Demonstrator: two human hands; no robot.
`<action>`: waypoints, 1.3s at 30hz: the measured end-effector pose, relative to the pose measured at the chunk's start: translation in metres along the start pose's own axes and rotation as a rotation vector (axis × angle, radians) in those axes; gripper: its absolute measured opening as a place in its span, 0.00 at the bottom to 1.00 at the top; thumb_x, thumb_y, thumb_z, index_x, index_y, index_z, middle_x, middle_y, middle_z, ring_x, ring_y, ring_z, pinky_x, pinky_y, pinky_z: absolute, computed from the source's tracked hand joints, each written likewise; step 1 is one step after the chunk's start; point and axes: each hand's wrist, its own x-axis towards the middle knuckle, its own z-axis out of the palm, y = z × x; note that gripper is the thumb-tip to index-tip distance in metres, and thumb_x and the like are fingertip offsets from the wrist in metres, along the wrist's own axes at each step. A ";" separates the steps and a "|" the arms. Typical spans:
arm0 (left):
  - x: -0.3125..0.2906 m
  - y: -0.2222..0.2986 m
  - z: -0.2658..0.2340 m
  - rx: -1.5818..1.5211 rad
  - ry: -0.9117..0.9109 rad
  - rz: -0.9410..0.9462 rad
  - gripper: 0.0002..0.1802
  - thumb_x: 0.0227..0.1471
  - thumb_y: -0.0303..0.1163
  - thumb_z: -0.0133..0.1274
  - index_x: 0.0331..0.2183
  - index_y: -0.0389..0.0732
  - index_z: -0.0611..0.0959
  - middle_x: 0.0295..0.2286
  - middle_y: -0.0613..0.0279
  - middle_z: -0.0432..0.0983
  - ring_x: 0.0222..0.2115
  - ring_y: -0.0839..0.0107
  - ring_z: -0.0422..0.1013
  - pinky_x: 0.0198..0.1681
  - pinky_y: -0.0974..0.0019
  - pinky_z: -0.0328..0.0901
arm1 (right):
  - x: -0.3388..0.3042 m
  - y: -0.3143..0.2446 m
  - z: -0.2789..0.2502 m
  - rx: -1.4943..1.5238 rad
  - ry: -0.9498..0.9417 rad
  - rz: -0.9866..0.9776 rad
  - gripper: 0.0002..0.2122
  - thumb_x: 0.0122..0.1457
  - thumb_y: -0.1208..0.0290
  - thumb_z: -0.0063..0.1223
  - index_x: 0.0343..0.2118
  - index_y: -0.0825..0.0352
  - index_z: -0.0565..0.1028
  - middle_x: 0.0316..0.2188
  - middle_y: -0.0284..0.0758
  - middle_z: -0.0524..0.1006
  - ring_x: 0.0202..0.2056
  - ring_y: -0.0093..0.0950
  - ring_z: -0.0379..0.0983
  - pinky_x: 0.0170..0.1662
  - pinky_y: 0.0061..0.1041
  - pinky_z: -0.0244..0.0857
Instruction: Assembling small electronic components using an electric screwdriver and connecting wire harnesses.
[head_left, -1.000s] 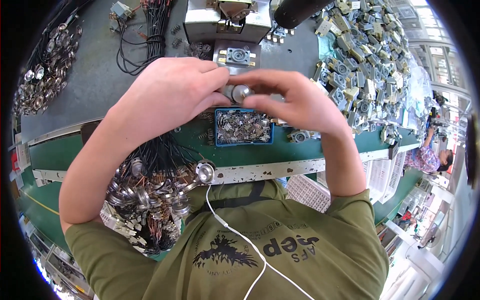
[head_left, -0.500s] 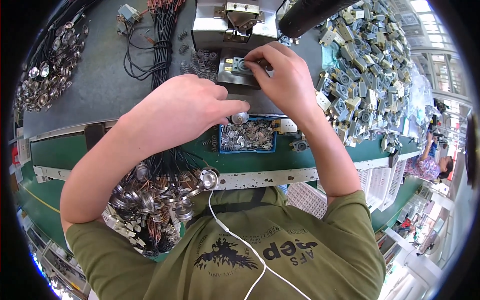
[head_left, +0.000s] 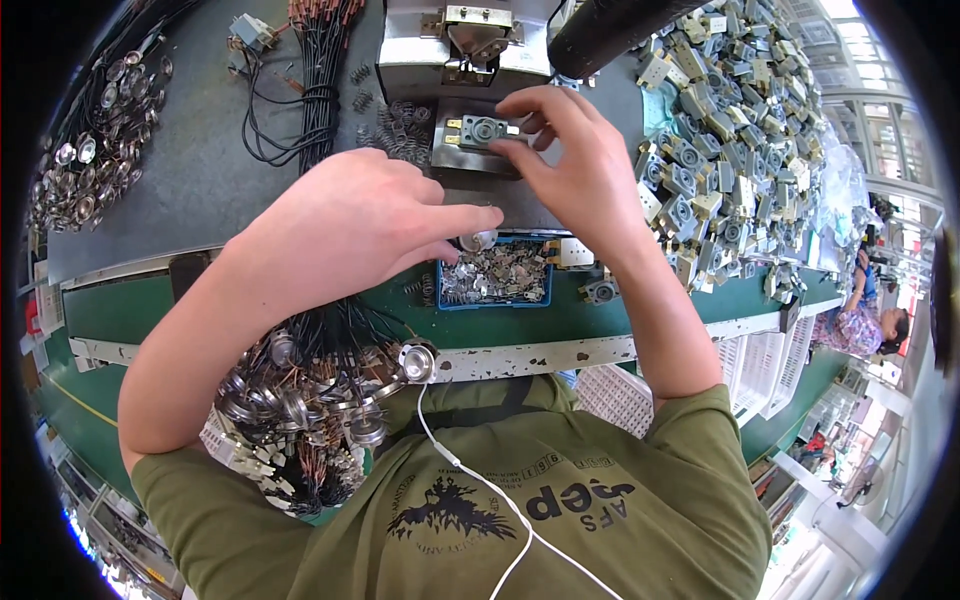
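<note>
My left hand (head_left: pixel 375 215) is curled over the table's front edge, its index finger reaching right. Just below that finger a round silver metal cap (head_left: pixel 480 241) shows, gripped by the hand; the other fingers are hidden beneath. A grey switch-like housing (head_left: pixel 487 131) with brass terminals and a round centre lies on a metal block (head_left: pixel 455 157). Around the housing's right end is my right hand (head_left: pixel 565 150), thumb and forefinger apart. Under the left fingertips sits a blue box (head_left: pixel 548 290) of small metal pieces.
Behind the block stands a metal press-like fixture (head_left: pixel 410 60), with a thick black tube (head_left: pixel 610 40) beside it. Loose springs (head_left: pixel 405 130) and a black wire bundle (head_left: pixel 320 110) lie left. Many grey housings (head_left: pixel 715 150) are heaped right. More wired metal caps (head_left: pixel 290 390) hang near my lap.
My right fingers have spread and come off the housing's centre, which now shows. The left hand and the metal cap have dipped slightly.
</note>
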 end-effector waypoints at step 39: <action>0.045 -0.045 0.009 -0.123 -0.066 -0.388 0.19 0.59 0.42 0.57 0.52 0.56 0.81 0.31 0.54 0.84 0.37 0.51 0.80 0.41 0.49 0.73 | 0.097 -0.063 -0.041 0.726 0.672 -0.314 0.18 0.61 0.74 0.65 0.48 0.70 0.69 0.30 0.36 0.80 0.25 0.23 0.78 0.28 0.20 0.72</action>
